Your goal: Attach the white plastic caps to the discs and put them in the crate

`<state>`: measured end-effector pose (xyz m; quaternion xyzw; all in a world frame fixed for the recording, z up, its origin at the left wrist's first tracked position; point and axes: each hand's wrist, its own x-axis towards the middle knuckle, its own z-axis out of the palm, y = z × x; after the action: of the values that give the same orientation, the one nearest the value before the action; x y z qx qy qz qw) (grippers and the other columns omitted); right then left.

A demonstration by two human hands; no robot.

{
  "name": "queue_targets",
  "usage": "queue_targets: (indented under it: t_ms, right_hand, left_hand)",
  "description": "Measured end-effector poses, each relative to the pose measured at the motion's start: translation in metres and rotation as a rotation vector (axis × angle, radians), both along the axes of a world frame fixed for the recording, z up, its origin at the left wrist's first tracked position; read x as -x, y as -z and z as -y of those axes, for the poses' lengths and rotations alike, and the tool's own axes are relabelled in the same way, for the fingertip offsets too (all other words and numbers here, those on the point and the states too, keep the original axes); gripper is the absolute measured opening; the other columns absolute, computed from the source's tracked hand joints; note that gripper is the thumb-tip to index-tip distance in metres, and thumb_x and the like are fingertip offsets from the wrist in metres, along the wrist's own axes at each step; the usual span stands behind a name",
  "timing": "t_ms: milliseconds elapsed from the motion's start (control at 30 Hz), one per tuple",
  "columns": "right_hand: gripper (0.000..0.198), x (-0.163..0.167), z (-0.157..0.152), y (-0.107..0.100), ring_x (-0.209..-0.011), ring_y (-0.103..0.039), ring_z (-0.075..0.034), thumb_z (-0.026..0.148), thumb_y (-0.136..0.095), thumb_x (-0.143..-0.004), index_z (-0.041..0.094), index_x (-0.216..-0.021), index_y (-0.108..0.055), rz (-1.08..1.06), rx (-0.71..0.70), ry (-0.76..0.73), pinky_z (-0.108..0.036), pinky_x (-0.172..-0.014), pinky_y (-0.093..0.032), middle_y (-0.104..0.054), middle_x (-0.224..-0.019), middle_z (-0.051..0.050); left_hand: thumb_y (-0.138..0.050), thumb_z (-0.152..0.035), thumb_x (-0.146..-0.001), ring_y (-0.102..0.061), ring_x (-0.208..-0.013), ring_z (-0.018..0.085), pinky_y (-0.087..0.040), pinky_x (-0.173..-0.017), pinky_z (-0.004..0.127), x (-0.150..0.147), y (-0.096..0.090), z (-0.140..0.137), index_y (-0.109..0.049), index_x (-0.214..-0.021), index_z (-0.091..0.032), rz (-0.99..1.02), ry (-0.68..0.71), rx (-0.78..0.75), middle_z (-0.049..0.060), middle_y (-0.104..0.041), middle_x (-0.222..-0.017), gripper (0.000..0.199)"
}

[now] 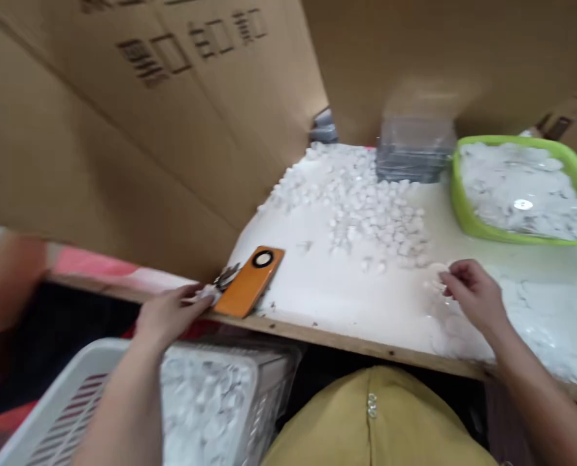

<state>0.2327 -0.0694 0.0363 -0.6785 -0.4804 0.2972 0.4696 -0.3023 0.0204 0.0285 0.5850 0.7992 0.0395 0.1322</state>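
Observation:
On the right of the white tabletop (298, 285), my right hand (477, 298) is closed in a pinch on a thin, pale round disc (438, 273). Similar clear or whitish discs lie under and beside that hand. My left hand (171, 314) is at the front edge, its fingers closed around a small white piece (209, 295) that is blurred. Just past those fingers are some keys (227, 277) and an orange phone (244, 291), camera side up. Many small white caps (375, 213) are spread in a loose pile across the middle and back of the table.
A green tub (467, 223) full of white discs stands at the back right, beside stacked clear plastic boxes (414, 152). Tall cardboard (186, 129) walls the left and back. Below the edge is a white basket (252, 382) of white pieces. Another person's blurred arm (11, 285) shows at far left.

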Motion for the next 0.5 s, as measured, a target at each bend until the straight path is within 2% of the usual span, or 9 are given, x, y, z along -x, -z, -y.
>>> queue_targets:
  t_ms: [67,167,267,367,500]
  right_hand:
    - [0.024,-0.004,0.017,0.008,-0.058,-0.056,-0.014,0.044,-0.061,-0.081,0.022,-0.082,-0.051,0.025,0.062,-0.105,-0.028,-0.055,-0.047,-0.055,-0.068,0.003]
    - [0.017,0.0,0.041,0.014,-0.063,-0.056,-0.014,0.037,-0.055,-0.087,0.023,-0.08,-0.05,0.041,0.186,-0.347,-0.027,-0.059,-0.045,-0.055,-0.071,0.003]
    - [0.015,0.007,0.05,0.019,-0.064,-0.054,-0.014,0.034,-0.05,-0.089,0.023,-0.08,-0.049,0.168,0.212,-0.486,-0.027,-0.06,-0.041,-0.056,-0.071,0.002]
    - [0.012,0.005,0.042,0.031,-0.064,-0.052,-0.015,0.032,-0.048,-0.09,0.023,-0.082,-0.05,0.375,0.149,-0.493,-0.027,-0.06,-0.039,-0.058,-0.071,0.001]
    - [0.012,-0.016,0.022,0.043,-0.064,-0.055,-0.016,0.03,-0.045,-0.089,0.022,-0.083,-0.052,0.536,0.035,-0.379,-0.028,-0.061,-0.039,-0.061,-0.074,-0.001]
  left_hand:
    - [-0.05,-0.061,-0.071,-0.064,-0.094,0.038,-0.051,-0.082,0.05,-0.003,-0.002,0.008,-0.064,-0.105,-0.023,0.056,-0.098,-0.1,0.009,-0.073,-0.091,0.053]
    - [-0.05,-0.063,-0.074,-0.063,-0.093,0.038,-0.05,-0.087,0.056,-0.023,-0.012,0.026,-0.063,-0.107,-0.029,0.154,-0.288,-0.352,0.003,-0.072,-0.092,0.05]
    - [-0.055,-0.057,-0.075,-0.064,-0.093,0.032,-0.05,-0.091,0.051,-0.058,-0.018,0.035,-0.065,-0.106,-0.032,0.286,-0.322,-0.534,-0.004,-0.071,-0.093,0.041]
    - [-0.061,-0.051,-0.071,-0.065,-0.084,0.024,-0.053,-0.086,0.045,-0.102,-0.015,0.031,-0.069,-0.096,-0.027,0.342,-0.241,-0.581,-0.005,-0.07,-0.085,0.036]
    - [-0.058,-0.05,-0.074,-0.061,-0.073,0.018,-0.052,-0.069,0.031,-0.16,-0.001,0.029,-0.07,-0.09,-0.018,0.416,0.167,-0.507,0.003,-0.068,-0.085,0.038]
